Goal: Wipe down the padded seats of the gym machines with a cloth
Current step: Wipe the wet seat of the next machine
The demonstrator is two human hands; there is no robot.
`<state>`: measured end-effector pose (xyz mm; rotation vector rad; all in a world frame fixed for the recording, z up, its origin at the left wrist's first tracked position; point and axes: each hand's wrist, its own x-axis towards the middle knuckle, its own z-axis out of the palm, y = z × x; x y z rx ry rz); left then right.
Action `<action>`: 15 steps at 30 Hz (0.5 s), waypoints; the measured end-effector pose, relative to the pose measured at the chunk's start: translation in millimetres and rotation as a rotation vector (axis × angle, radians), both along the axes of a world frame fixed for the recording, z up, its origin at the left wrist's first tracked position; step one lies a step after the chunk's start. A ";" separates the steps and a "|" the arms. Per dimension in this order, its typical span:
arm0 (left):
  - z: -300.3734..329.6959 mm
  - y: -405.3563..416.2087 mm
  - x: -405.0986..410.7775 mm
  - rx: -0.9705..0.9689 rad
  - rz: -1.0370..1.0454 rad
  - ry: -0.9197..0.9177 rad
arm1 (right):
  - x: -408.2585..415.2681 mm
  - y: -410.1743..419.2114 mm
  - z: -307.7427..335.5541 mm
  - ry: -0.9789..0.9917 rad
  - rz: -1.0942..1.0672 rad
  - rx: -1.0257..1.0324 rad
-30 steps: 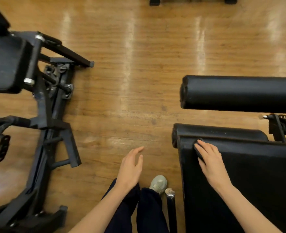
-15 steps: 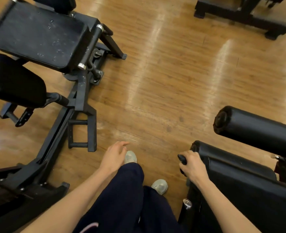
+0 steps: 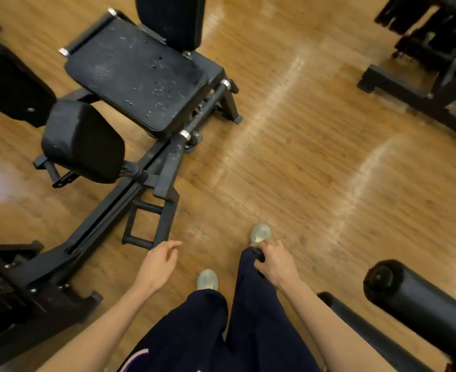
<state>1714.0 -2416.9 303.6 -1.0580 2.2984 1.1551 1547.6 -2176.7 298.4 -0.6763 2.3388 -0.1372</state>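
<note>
Two hands hang apart mid-stride: right hand (image 3: 273,260) curls round a dark cloth (image 3: 257,255), carried ready; left hand (image 3: 158,264) swings loose and bare. Dusty seat (image 3: 138,76) waits ahead-left, likely next.

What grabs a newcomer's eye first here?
The big black machine at upper left, its flat scuffed pad speckled with pale marks and a smaller cushion just below-left. Then the two bare arms at bottom centre: the right hand grips a dark cloth over the trouser leg, the left hand hangs loose and holds nothing. A thick black roller juts in at lower right.
</note>
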 end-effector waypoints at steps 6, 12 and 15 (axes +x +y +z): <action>-9.7 -6.0 -25.6 -0.024 0.183 -0.047 | -79.8 -19.1 -14.3 -0.042 0.098 0.019; -3.5 -0.8 -97.1 -0.041 0.367 -0.045 | -186.6 -25.6 -18.2 -0.092 0.182 0.108; 3.7 -3.7 -141.5 -0.038 0.462 -0.005 | -236.9 -39.5 -12.4 -0.084 0.302 0.163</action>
